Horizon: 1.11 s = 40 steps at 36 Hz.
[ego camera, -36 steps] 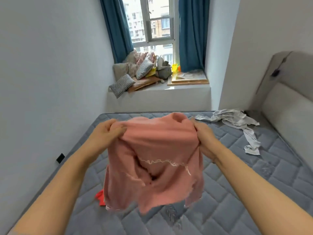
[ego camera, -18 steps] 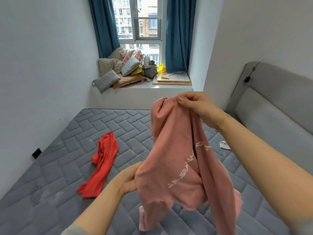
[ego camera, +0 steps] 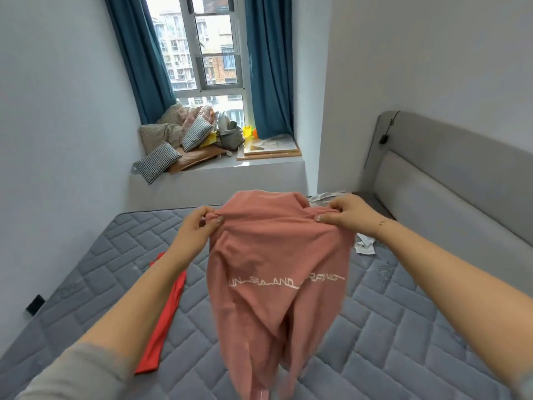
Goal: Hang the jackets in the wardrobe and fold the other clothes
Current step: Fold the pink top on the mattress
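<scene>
A big bed (ego camera: 389, 327) with a grey quilted top fills the low part of the room. A grey padded headboard (ego camera: 450, 180) stands on its right side. At the far end is a window (ego camera: 212, 50) with blue curtains (ego camera: 268, 64) on both sides, and a pile of pillows (ego camera: 178, 140) sits on the window seat.

A pink shirt (ego camera: 277, 272) hangs in the air above the bed, held up by its top edge. White letters run across its middle. Its lower part is blurry.

A red piece of clothing (ego camera: 164, 316) lies flat on the bed, to the left of the pink shirt and partly under the left arm. A white and grey piece of clothing (ego camera: 364, 245) lies crumpled on the bed near the headboard, mostly hidden behind the shirt and the right arm.

The left hand (ego camera: 199, 225) pinches the top left corner of the pink shirt, with its fingers (ego camera: 215, 219) curled round the cloth. The right hand (ego camera: 346, 213) grips the top right corner the same way, thumb in front.
</scene>
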Available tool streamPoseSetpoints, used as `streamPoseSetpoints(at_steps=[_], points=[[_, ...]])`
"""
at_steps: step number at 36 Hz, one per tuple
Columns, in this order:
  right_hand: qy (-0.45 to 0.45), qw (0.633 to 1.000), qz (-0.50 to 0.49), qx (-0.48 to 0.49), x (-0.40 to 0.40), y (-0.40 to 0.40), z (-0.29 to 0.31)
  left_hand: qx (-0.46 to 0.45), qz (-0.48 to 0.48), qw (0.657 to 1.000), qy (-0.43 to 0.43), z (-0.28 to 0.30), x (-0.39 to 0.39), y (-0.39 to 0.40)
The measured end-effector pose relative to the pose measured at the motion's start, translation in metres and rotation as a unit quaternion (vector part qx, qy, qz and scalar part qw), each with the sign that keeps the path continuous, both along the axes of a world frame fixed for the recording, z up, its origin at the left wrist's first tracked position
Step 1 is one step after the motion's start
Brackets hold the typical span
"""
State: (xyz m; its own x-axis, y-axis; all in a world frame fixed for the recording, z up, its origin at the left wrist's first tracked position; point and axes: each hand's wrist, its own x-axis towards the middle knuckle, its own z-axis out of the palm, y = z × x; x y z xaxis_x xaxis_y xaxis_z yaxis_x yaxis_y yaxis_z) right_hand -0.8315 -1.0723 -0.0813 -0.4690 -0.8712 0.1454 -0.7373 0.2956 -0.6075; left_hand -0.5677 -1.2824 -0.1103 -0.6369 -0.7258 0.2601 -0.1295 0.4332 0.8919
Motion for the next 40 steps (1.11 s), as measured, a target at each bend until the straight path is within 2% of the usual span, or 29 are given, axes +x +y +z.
streamPoseSetpoints(at_steps=[2,7,12,14,15,17,19,21,23,25,27,32,35,38,40], points=[[0.038,0.998,-0.035,-0.023,-0.003,-0.011,0.006,-0.053,0.036,0.998,-0.009,0.016,-0.012,-0.009],[0.213,0.968,-0.123,-0.038,-0.013,-0.042,0.042,-0.183,0.127,0.974,-0.033,0.059,-0.027,-0.036],[0.272,0.953,-0.117,-0.066,-0.028,-0.061,0.072,-0.33,0.106,0.931,-0.116,0.1,-0.015,-0.053],[0.259,0.953,-0.119,-0.103,-0.031,-0.066,0.078,-0.353,0.114,0.919,-0.137,0.111,-0.01,-0.056],[0.213,0.961,-0.115,-0.131,-0.029,-0.069,0.08,-0.348,0.115,0.92,-0.139,0.115,-0.009,-0.056],[0.065,0.976,-0.083,-0.193,-0.023,-0.073,0.08,-0.311,0.113,0.935,-0.125,0.121,-0.006,-0.054],[-0.112,0.966,-0.044,-0.228,-0.017,-0.075,0.076,-0.24,0.116,0.959,-0.091,0.123,-0.001,-0.048],[-0.251,0.947,0.001,-0.2,-0.013,-0.072,0.065,-0.137,0.11,0.983,-0.054,0.118,0.005,-0.04],[-0.289,0.945,0.018,-0.15,-0.01,-0.066,0.049,0.007,0.069,0.998,0.0,0.107,0.013,-0.03],[-0.287,0.95,0.013,-0.118,-0.008,-0.058,0.031,0.134,0.013,0.99,0.052,0.092,0.021,-0.019],[-0.254,0.963,0.015,-0.092,-0.004,-0.051,0.015,0.215,-0.032,0.973,0.084,0.072,0.027,-0.012],[-0.115,0.99,0.077,0.015,0.008,-0.036,-0.013,0.318,-0.071,0.934,0.148,0.028,0.034,-0.003],[-0.036,0.993,0.107,0.023,0.0,-0.033,-0.023,0.3,-0.048,0.945,0.123,0.008,0.039,-0.008],[-0.002,0.994,0.098,0.037,-0.01,-0.033,-0.033,0.192,0.039,0.98,0.03,-0.013,0.037,-0.017],[0.037,0.995,0.075,0.048,-0.012,-0.038,-0.04,0.137,0.078,0.987,0.007,-0.021,0.028,-0.023]])
